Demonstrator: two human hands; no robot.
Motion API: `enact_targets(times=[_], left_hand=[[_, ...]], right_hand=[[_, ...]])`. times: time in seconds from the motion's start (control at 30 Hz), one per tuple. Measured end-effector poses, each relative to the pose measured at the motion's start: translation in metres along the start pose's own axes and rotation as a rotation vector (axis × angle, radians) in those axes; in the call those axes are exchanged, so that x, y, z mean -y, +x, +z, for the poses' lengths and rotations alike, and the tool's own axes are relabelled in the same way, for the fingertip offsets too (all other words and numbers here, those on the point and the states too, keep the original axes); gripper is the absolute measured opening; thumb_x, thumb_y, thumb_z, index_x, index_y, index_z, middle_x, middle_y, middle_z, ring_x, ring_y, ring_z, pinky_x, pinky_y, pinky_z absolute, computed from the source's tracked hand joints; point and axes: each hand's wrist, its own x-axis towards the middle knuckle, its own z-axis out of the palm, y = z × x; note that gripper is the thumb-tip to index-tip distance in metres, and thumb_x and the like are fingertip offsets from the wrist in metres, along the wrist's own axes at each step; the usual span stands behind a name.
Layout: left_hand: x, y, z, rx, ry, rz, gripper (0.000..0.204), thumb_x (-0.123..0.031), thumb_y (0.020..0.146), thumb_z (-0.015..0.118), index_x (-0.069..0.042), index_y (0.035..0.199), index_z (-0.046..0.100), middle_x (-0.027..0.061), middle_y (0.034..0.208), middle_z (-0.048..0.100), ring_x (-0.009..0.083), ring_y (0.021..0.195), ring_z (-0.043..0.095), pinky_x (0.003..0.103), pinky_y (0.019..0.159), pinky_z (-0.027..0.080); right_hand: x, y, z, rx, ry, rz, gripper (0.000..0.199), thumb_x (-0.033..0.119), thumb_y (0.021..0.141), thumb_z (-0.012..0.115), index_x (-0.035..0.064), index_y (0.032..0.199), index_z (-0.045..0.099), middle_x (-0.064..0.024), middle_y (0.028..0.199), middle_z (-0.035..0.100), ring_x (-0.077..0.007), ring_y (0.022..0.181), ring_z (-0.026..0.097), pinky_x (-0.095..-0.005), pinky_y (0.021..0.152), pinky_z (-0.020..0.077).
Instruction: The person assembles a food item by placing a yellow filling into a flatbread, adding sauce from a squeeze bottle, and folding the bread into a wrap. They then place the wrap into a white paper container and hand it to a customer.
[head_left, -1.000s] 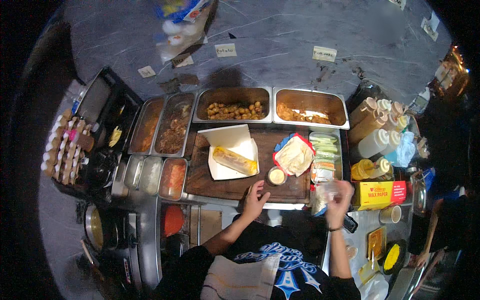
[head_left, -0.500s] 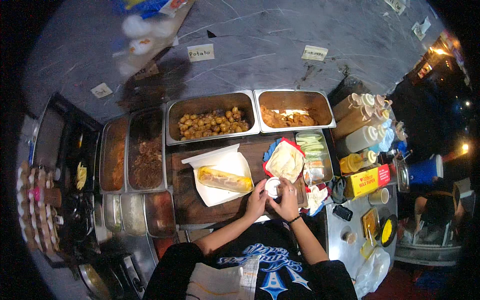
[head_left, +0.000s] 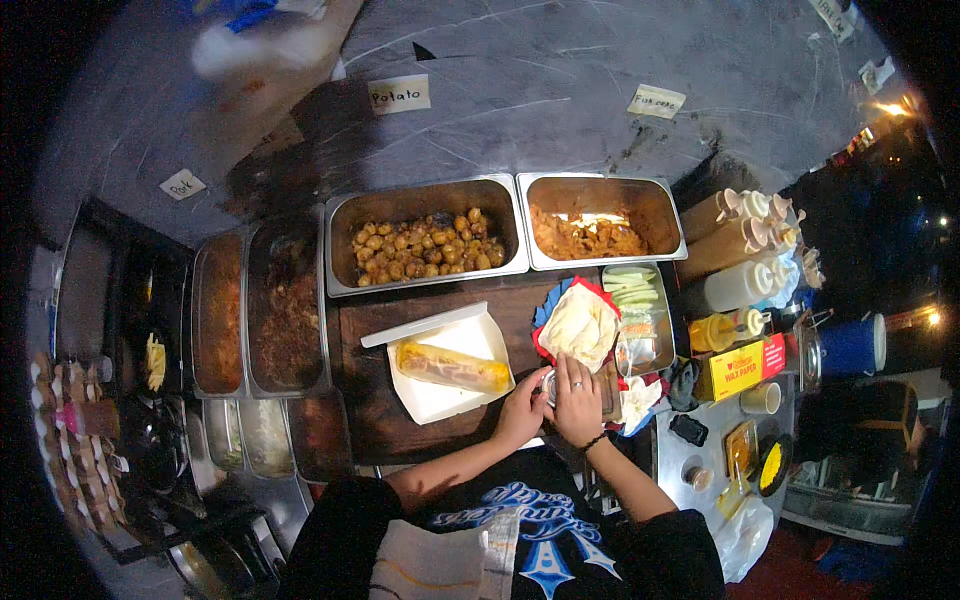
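Observation:
Both hands meet at the near right of the dark wooden board. My left hand (head_left: 522, 414) is closed round the side of a small round sauce cup (head_left: 549, 384), which is mostly hidden by fingers. Over its top and right side curl the fingers of my right hand (head_left: 576, 402). To the left, an open white paper box (head_left: 434, 398) holds a wrapped roll (head_left: 452, 368) in clear, yellowish film. Just beyond my hands lies a crumpled cream cloth (head_left: 575, 325) with red and blue edges.
Behind the board stand a steel pan of small potatoes (head_left: 425, 247) and a pan of brown pieces (head_left: 590, 236). Sliced cucumber (head_left: 631, 285) fills a tray at right, near sauce bottles (head_left: 735, 280) and a yellow wax paper box (head_left: 735, 370). More food pans (head_left: 288, 310) line the left.
My right hand has moved over the top of the small cup, covering the white round opening that showed before. The view has shifted slightly.

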Motion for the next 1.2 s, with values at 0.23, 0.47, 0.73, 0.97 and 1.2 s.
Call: enact_targets(times=[0.23,0.47,0.73,0.97,1.2], left_hand=[[0.005,0.008,0.002,-0.017,-0.050,-0.025,0.036,-0.007,0.093,0.057,-0.002,0.127,0.051,0.0136,0.119,0.061,0.0226,0.108,0.059,0.035,0.092,0.048],[0.015,0.023,0.011,-0.033,0.068,-0.211,0.028,-0.025,0.098,0.051,0.001,0.108,0.057,0.0206,0.099,0.065,0.0332,0.092,0.064,0.041,0.078,0.049],[0.002,0.024,0.005,0.047,0.110,-0.231,0.030,-0.028,0.100,0.049,0.001,0.107,0.055,0.0232,0.096,0.064,0.0393,0.092,0.063,0.044,0.080,0.049],[0.002,0.025,0.011,0.047,0.193,-0.161,0.027,-0.025,0.101,0.044,0.000,0.112,0.049,0.0247,0.103,0.061,0.0419,0.097,0.061,0.047,0.082,0.047],[0.030,0.018,0.010,0.046,0.002,0.005,0.023,-0.020,0.098,0.053,0.001,0.107,0.057,0.0135,0.100,0.064,0.0224,0.094,0.061,0.035,0.086,0.048]], right_hand=[[-0.027,0.001,-0.028,0.188,0.227,-0.179,0.063,0.039,0.091,0.057,0.0110,0.145,0.040,-0.0135,0.143,0.044,-0.0348,0.124,0.045,-0.0475,0.104,0.0348],[-0.025,-0.011,-0.024,0.180,0.124,-0.134,0.064,0.046,0.090,0.056,0.0115,0.143,0.043,-0.0106,0.141,0.046,-0.0325,0.123,0.046,-0.0465,0.104,0.0336],[-0.020,-0.015,-0.017,0.084,0.048,-0.110,0.063,0.045,0.087,0.058,0.0130,0.140,0.046,-0.0077,0.140,0.047,-0.0297,0.121,0.047,-0.0454,0.100,0.0364],[-0.016,-0.014,-0.020,0.101,0.071,-0.105,0.063,0.042,0.084,0.061,0.0144,0.139,0.047,-0.0072,0.140,0.048,-0.0296,0.120,0.048,-0.0444,0.095,0.0405],[-0.007,-0.027,-0.011,0.116,0.063,0.106,0.069,0.047,0.085,0.061,0.0158,0.143,0.042,-0.0125,0.135,0.050,-0.0337,0.123,0.047,-0.0538,0.098,0.0373]])
